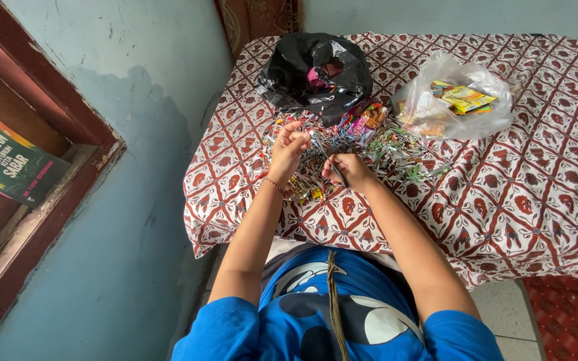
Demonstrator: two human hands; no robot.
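Fingers of both hands (left (287,148), right (346,170)) pinch, seemingly, shiny foil strips (369,150) over patterned cloth (536,187)

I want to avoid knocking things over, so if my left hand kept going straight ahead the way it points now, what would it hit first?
Probably the black plastic bag. Your left hand points up over the heap of shiny wrapper strips, and the bag lies just beyond, though depth is hard to judge.

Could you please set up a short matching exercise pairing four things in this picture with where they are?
1. black bag
2. clear bag
3. book
4. foil strips

a. window ledge, far left
b. far end of the cloth, right of centre
c. far end of the cloth, left of the other bag
d. heaped under both hands

Pairs: 1-c, 2-b, 3-a, 4-d
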